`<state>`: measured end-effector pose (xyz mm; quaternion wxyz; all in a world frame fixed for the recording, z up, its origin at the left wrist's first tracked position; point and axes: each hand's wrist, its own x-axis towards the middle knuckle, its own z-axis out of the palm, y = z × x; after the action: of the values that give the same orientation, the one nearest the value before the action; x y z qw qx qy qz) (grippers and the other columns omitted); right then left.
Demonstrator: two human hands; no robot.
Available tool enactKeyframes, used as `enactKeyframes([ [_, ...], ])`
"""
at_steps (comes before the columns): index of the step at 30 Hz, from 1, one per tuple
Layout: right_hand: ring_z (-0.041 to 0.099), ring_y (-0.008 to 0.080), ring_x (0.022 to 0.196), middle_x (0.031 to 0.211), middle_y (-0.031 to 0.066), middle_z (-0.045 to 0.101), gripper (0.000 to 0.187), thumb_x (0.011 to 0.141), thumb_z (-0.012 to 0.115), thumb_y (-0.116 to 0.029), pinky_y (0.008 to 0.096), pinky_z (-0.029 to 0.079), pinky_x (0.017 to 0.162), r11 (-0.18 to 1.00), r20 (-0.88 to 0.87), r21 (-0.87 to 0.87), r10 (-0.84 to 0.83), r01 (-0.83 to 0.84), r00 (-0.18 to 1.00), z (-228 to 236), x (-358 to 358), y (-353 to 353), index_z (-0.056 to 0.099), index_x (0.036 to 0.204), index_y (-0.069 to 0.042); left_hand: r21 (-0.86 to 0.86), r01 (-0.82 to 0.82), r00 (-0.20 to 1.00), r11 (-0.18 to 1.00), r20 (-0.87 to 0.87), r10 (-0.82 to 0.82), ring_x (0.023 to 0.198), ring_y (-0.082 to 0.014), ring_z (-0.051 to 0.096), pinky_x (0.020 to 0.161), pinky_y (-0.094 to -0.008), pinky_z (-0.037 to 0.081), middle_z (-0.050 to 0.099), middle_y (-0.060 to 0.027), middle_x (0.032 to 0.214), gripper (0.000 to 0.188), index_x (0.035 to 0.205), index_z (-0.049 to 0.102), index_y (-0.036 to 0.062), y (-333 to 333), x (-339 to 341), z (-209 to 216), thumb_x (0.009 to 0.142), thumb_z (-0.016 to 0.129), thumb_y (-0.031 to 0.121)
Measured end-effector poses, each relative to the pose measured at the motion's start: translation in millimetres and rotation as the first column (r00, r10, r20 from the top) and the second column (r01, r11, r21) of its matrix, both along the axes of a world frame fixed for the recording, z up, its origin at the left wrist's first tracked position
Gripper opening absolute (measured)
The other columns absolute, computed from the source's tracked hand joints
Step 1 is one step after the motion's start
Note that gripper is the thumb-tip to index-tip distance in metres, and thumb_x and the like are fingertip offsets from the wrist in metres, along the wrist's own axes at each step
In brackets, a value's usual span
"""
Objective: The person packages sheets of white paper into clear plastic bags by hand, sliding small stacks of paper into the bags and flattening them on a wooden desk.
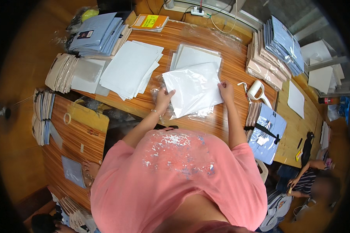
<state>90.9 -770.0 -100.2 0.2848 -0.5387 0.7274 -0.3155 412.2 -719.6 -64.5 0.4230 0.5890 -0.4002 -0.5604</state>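
A clear plastic bag with a white sheet inside point(194, 89) lies tilted on the striped wooden table in front of me, its shiny film catching the light. My left hand point(163, 100) pinches its left edge, with loose crinkled film around the fingers. At the opposite edge my right hand point(226, 91) has its thumb and fingers closed on the bag. Just beyond, partly covered by it, is a stack of white sheets point(198, 54) on more clear film. A fanned pile of white sheets point(130, 70) rests to the left.
Folded blue shirts point(93, 33) are stacked at the far left, with wrapped beige garments point(60, 73) nearer. More bagged garments point(264, 62) stand at right, near a white tape dispenser point(256, 91) and a strapped blue shirt bundle point(266, 132). Another person point(311, 182) sits at lower right.
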Motion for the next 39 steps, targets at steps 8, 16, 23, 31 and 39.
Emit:
enactKeyframes([
  [8, 0.055, 0.0330, 0.102, 0.113, 0.0187, 0.057, 0.043, 0.082, 0.069, -0.023, 0.0450, 0.043, 0.084, 0.922, -0.458, -0.369, -0.292, 0.119, 0.840, 41.8, -13.8, -20.5, 0.055, 0.119, -0.006, -0.050, -0.274, 0.915, 0.960, 0.293, 0.277, 0.085, -0.0191, 0.062, 0.074, -0.0312, 0.053, 0.064, -0.0161, 0.102, 0.035, 0.122, 0.046, -0.0003, -19.6, 133.8, 85.0, 0.094, 0.057, 0.018],
  [16, 0.036, 0.0319, 0.132, 0.141, 0.0125, 0.044, 0.046, 0.091, 0.053, -0.040, 0.0577, 0.025, 0.104, 0.894, -0.692, -0.135, 0.223, -0.427, 0.686, 16.4, 51.9, -17.9, 0.054, 0.131, -0.019, -0.071, -0.512, 0.858, 0.856, -0.011, 0.513, 0.090, -0.0159, 0.062, 0.078, -0.0279, 0.051, 0.063, -0.0089, 0.104, 0.032, 0.122, 0.051, 0.0014, 16.7, 266.5, 69.2, 0.095, 0.058, 0.018],
  [23, 0.037, 0.0282, 0.134, 0.142, 0.0113, 0.044, 0.044, 0.092, 0.050, -0.041, 0.0599, 0.018, 0.109, 0.908, -0.578, 0.006, 0.344, -0.418, 0.740, 35.3, 58.6, -29.0, 0.054, 0.130, -0.019, -0.100, -0.693, 0.702, 0.714, -0.323, 0.635, 0.113, -0.0229, 0.053, 0.097, -0.0366, 0.046, 0.050, -0.0151, 0.126, 0.044, 0.136, 0.034, 0.0013, 4.1, 250.1, 29.9, 0.096, 0.052, 0.008],
  [31, 0.031, 0.0301, 0.138, 0.148, 0.0138, 0.036, 0.050, 0.094, 0.047, -0.044, 0.0666, 0.016, 0.107, 0.883, -0.613, -0.067, 0.331, -0.465, 0.718, 10.7, 50.9, -94.9, 0.046, 0.137, -0.019, -0.479, -0.573, 0.423, 0.665, 0.523, 0.740, 0.141, -0.0389, 0.017, 0.116, -0.0461, 0.013, 0.015, -0.0284, 0.151, 0.087, 0.146, 0.010, -0.0071, -21.9, 174.9, 19.7, 0.083, 0.067, 0.011],
  [39, 0.046, 0.0325, 0.125, 0.137, 0.0158, 0.049, 0.044, 0.095, 0.047, -0.040, 0.0571, 0.033, 0.100, 0.872, -0.650, -0.251, 0.169, -0.420, 0.741, 37.7, 64.3, -84.3, 0.053, 0.130, -0.015, -0.449, 0.624, 0.643, 0.639, 0.760, -0.094, 0.129, -0.0319, 0.042, 0.111, -0.0461, 0.026, 0.050, -0.0204, 0.133, 0.048, 0.134, 0.046, 0.0024, -50.8, 32.7, 40.8, 0.092, 0.058, 0.023],
])
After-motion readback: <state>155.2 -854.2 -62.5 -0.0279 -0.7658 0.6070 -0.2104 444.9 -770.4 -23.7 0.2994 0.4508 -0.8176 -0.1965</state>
